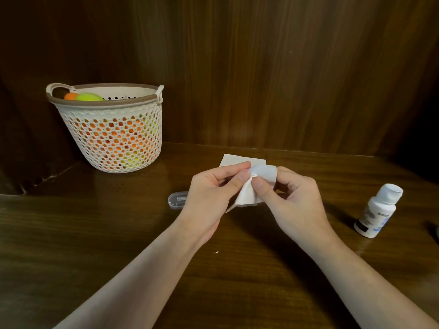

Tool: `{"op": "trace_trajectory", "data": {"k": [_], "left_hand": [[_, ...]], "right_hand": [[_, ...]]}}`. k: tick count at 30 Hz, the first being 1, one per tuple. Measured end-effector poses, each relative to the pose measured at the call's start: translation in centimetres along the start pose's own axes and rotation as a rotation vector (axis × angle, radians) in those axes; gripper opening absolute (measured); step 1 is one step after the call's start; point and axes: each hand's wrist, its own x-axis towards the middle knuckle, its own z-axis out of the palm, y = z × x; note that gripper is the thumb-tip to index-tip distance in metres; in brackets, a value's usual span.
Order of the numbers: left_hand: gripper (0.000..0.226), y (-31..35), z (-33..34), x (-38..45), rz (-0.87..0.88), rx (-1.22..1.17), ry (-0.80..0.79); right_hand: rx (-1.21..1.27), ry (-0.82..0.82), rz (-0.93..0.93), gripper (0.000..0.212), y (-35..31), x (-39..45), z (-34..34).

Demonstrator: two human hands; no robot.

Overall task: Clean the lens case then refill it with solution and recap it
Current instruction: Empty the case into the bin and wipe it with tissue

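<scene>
Above the middle of the table, my left hand and my right hand meet. A pale, whitish lens case sits between my right fingers and thumb. A white tissue is pressed against it by my left thumb and forefinger, and its loose end hangs down between the hands. Much of the case is hidden by tissue and fingers. The white solution bottle stands upright with its cap on at the right, apart from both hands.
A second tissue lies flat on the wooden table behind my hands. A small clear oval box lies left of my left hand. A perforated basket of orange and green balls stands at the back left. A dark object shows at the right edge.
</scene>
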Motion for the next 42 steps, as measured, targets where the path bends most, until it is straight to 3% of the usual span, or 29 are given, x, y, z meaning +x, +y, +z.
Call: {"op": "trace_trajectory", "data": {"k": [6, 8, 11, 15, 17, 21, 25, 27, 28, 31, 33, 37, 42], "left_hand": [[0.024, 0.2, 0.1, -0.1, -0.002, 0.013, -0.019], [0.025, 0.3, -0.1, 0.0, 0.001, -0.01, -0.021], [0.027, 0.6, -0.2, 0.0, 0.014, -0.047, -0.011], [0.019, 0.4, -0.1, 0.0, 0.004, -0.002, 0.083], [0.017, 0.5, -0.1, 0.0, -0.003, 0.013, 0.106], [0.023, 0.6, -0.1, -0.1, -0.009, 0.06, 0.111], [0.024, 0.6, 0.2, -0.4, -0.045, 0.053, 0.085], [0.024, 0.8, 0.3, -0.4, -0.038, 0.046, 0.107], [0.024, 0.8, 0.2, -0.4, -0.028, 0.06, 0.127], [0.027, 0.9, 0.3, -0.6, 0.008, 0.091, 0.14], [0.03, 1.0, 0.4, -0.8, 0.034, 0.112, 0.129], [0.037, 0.8, 0.6, -0.8, 0.065, 0.155, 0.129], [0.031, 0.4, 0.5, -0.7, 0.082, 0.119, 0.162]], "right_hand": [[-0.066, 0.052, 0.024, 0.006, 0.5, 0.0, 0.1], [0.054, 0.023, 0.036, 0.007, 0.3, 0.1, -0.1], [0.359, 0.052, 0.092, 0.026, -0.2, 0.3, -0.6], [0.403, 0.142, 0.306, 0.014, 0.1, 1.0, -0.8], [0.265, 0.134, 0.253, 0.016, 0.3, 0.9, -0.9], [-0.141, 0.138, -0.07, 0.018, 0.0, -0.1, -0.4], [-0.146, 0.084, -0.208, 0.025, -0.4, -0.6, 0.3], [0.008, 0.006, -0.154, 0.021, -0.9, -0.9, 0.5], [0.087, -0.009, -0.09, 0.029, -1.4, -1.0, 0.5], [0.172, 0.0, 0.009, 0.032, -1.8, -0.6, 0.3], [0.154, -0.032, -0.007, 0.025, -1.6, -0.5, 0.2], [0.052, -0.131, -0.041, 0.038, -1.0, -0.6, 0.8], [-0.058, -0.087, -0.065, 0.037, -0.7, -0.3, 0.7]]}}
